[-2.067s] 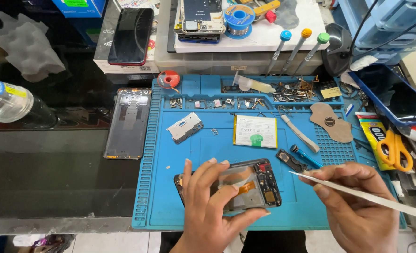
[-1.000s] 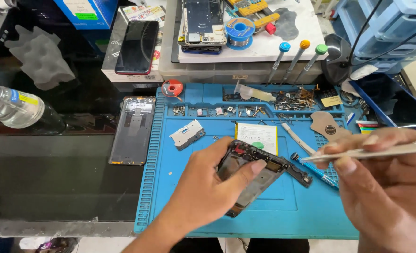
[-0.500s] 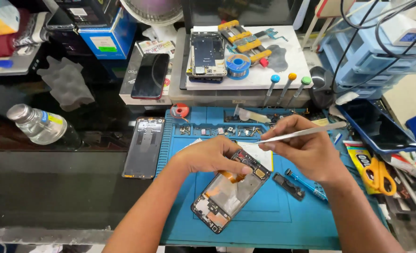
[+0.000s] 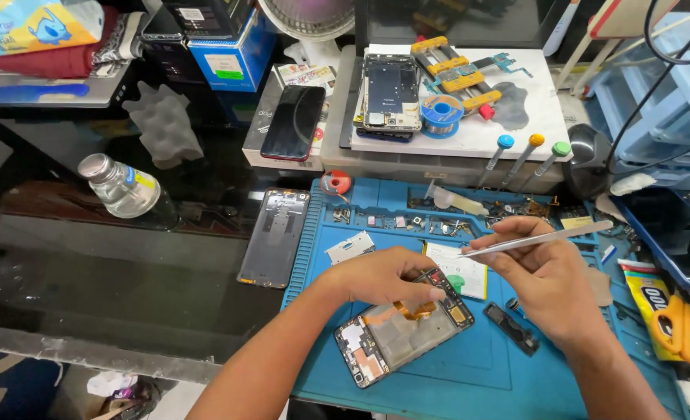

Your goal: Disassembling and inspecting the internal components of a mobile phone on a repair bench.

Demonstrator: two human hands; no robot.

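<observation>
— so, what surrounds the blue work mat [image 4: 438, 381]?

— left of the mat, touching its edge, lies a dark phone back cover [image 4: 274, 236]; farther left a clear bottle [image 4: 121, 185] lies on its side. behind the mat, a white tray [image 4: 516, 117] carries a stripped phone [image 4: 391, 92] and a blue spool [image 4: 441, 110]; three screwdrivers [image 4: 522, 159] lean against its front. yellow scissors [image 4: 681, 330] sit off the mat's right edge. nothing blocks the hands.

— and the phone being worked on?

— an opened phone [image 4: 403, 328] lies tilted on the mat's near middle, its insides showing: circuit boards at both ends and an orange flex cable [image 4: 411, 309].

— the hands?

— the left hand [image 4: 382, 274] rests on the phone's upper end, fingers curled down, fingertips touching by the cable. the right hand [image 4: 551, 280] hovers over the mat's right part, closed around silver tweezers [image 4: 535, 239], pinched between thumb and fingers, tips pointing left, clear of the phone.
</observation>
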